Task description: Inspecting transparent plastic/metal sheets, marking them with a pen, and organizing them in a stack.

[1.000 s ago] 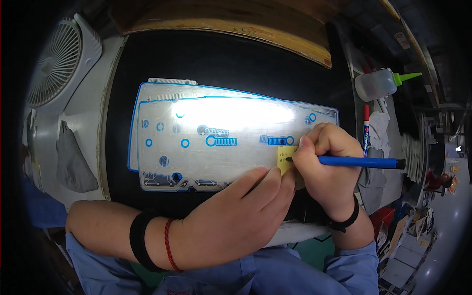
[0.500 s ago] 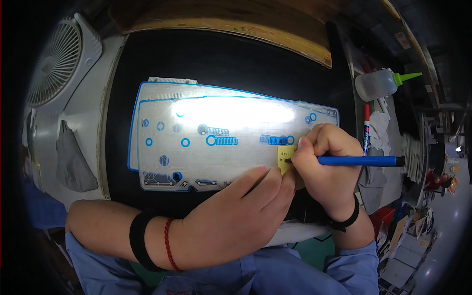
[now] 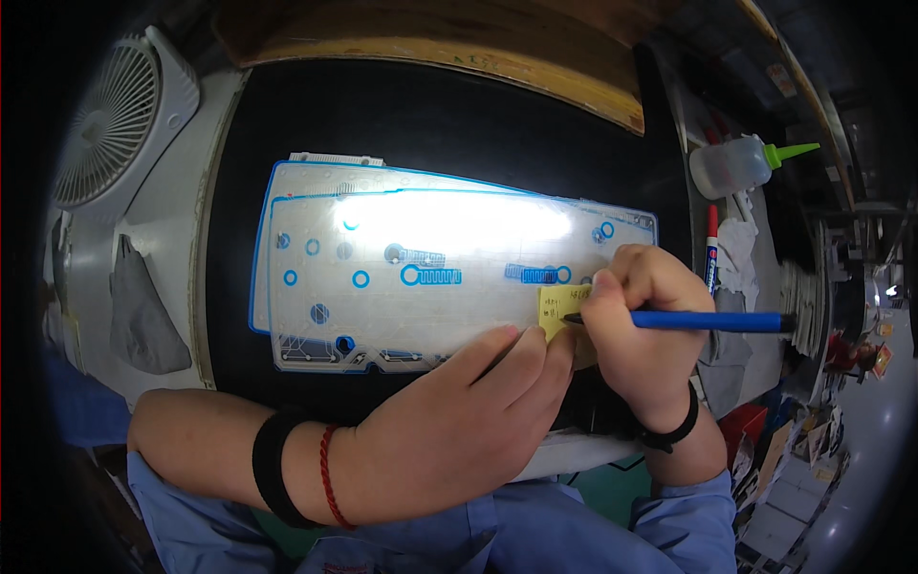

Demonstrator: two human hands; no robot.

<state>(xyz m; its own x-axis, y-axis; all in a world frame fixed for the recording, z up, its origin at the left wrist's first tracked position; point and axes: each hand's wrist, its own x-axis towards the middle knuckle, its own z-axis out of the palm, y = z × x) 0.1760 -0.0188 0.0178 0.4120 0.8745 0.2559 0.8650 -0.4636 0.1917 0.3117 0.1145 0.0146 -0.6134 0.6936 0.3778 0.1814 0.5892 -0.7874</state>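
Observation:
My right hand (image 3: 645, 330) is closed around a blue marker pen (image 3: 722, 321), its dark tip on a yellow sticky note (image 3: 552, 304) that bears handwriting. The note lies on clear plastic sheets (image 3: 449, 320) with blue printed rings, comb-like patterns and blue borders. My left hand (image 3: 459, 411) rests with fingers stretched out over the sheets' near edge, fingertips against the lower part of the note and hiding some of it. The sheets overlap slightly askew, and glare washes out their upper middle.
A black mat (image 3: 459, 115) lies under the sheets, with a wooden ledge (image 3: 449, 50) behind. At left are a white fan (image 3: 115, 120) and a grey cloth (image 3: 148, 316). On the right stand a squeeze bottle (image 3: 732, 167) with green nozzle, a red-capped marker (image 3: 711, 249) and crumpled tissue (image 3: 736, 253).
My right hand and the pen have shifted slightly right and down across the note. More writing shows on the note. My left hand stays in place.

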